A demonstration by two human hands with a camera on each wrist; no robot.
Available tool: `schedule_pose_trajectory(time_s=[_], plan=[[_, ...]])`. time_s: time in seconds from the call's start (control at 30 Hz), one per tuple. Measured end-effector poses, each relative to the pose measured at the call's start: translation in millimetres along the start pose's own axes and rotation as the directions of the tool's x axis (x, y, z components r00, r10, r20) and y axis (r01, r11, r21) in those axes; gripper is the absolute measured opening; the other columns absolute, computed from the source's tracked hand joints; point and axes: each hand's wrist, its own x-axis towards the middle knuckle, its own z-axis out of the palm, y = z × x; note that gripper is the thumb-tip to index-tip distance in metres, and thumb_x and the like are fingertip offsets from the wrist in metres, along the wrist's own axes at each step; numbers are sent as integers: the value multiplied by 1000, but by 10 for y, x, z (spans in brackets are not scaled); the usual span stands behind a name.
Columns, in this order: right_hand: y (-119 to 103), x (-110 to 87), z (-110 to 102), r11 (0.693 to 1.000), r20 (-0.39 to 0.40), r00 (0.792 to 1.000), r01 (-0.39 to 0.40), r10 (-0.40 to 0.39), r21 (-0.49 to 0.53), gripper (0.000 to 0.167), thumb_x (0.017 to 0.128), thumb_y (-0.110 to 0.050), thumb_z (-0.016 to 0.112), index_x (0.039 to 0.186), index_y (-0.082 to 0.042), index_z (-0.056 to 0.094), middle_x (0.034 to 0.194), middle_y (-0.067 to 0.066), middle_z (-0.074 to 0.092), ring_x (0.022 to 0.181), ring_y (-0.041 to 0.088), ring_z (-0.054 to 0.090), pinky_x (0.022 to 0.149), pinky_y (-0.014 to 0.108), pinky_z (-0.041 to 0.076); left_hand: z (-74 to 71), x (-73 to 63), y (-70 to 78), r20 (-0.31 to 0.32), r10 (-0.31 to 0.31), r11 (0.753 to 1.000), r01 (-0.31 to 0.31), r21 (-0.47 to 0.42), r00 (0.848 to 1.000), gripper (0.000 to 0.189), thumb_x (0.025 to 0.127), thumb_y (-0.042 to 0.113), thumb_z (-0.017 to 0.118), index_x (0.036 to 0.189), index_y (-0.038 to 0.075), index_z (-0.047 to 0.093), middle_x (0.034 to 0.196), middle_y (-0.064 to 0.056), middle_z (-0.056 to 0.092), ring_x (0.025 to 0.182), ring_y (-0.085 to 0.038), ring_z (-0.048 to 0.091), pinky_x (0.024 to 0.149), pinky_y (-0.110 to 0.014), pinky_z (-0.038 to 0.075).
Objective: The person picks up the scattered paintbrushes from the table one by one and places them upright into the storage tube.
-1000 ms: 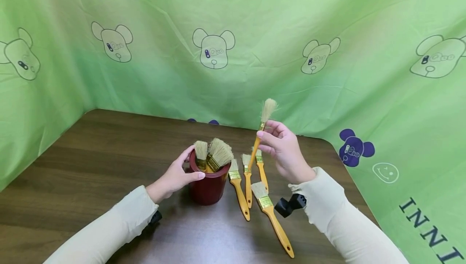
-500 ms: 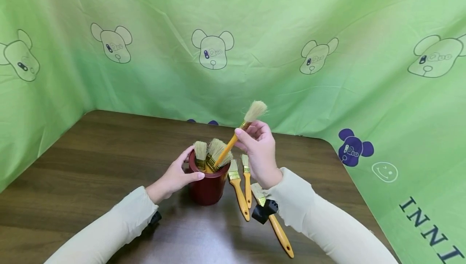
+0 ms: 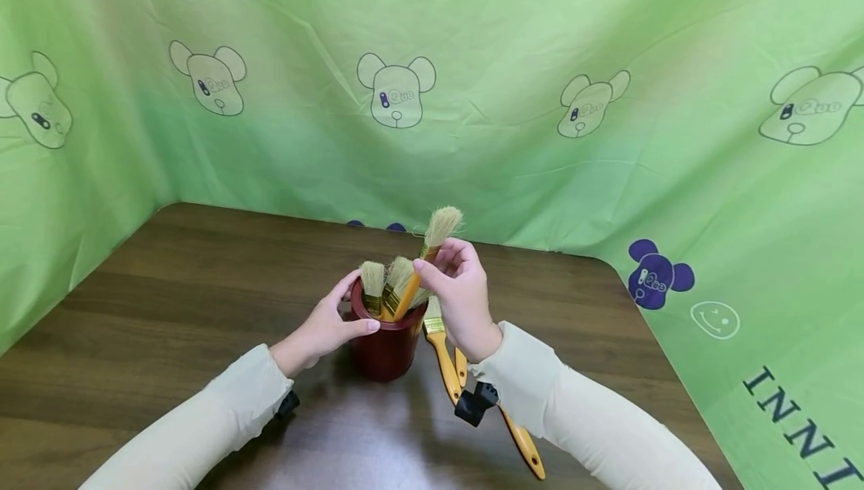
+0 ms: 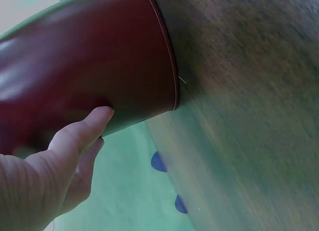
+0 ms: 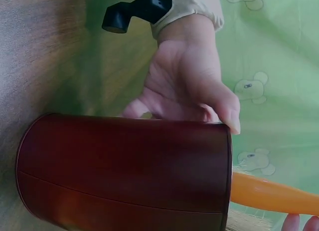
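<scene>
A dark red cylindrical cup (image 3: 383, 355) stands upright on the table, with several flat paintbrushes (image 3: 373, 280) in it, bristles up. My left hand (image 3: 325, 331) grips the cup from its left side, the thumb over the front of the rim. Above the cup's right side, my right hand (image 3: 459, 296) pinches another paintbrush (image 3: 442, 226) near its metal band. That brush leans right, and its orange handle (image 5: 269, 192) enters the cup's mouth in the right wrist view. The handle's lower end is hidden inside the cup.
Right of the cup lie loose paintbrushes on the wooden table (image 3: 202, 280): one with its handle (image 3: 445, 370) near the cup, another handle (image 3: 461, 366) beside it, a third (image 3: 523, 441) nearer the front. The right forearm partly covers them. A green printed cloth (image 3: 472, 152) hangs behind.
My right hand has moved left and down with the paintbrush, from above the loose brushes to the cup, and the handle now dips into it. The left hand has stayed on the cup.
</scene>
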Motion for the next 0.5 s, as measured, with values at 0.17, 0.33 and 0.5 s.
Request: schedule_pose_trajectory(time_s=[0.17,0.33,0.5], plan=[[23,3,14,1000,-9,1000,3,-3,-13,28,83,6,63,104,-4,46,90,4,46,75,11,48,64,21,48,-14,2,5,1,7,1000,-7,4,1000,86,83,12,74,151,6,22,129,-23,44,114,-36,47,87,-42,47],[54,9,25,1000,2,1000,-5,5,-22,28,84,5,63,104,-3,46,90,4,45,76,11,48,64,21,49,-21,-3,13,-4,9,1000,-9,11,1000,86,82,12,74,151,6,24,128,-23,45,106,-34,54,84,-40,49],[67,1,24,1000,14,1000,-8,8,-12,28,85,5,62,106,-3,45,91,4,45,76,11,48,65,22,49,-20,-10,15,-13,16,1000,-16,7,1000,84,81,11,75,150,6,26,126,-24,47,104,-33,56,80,-37,50]])
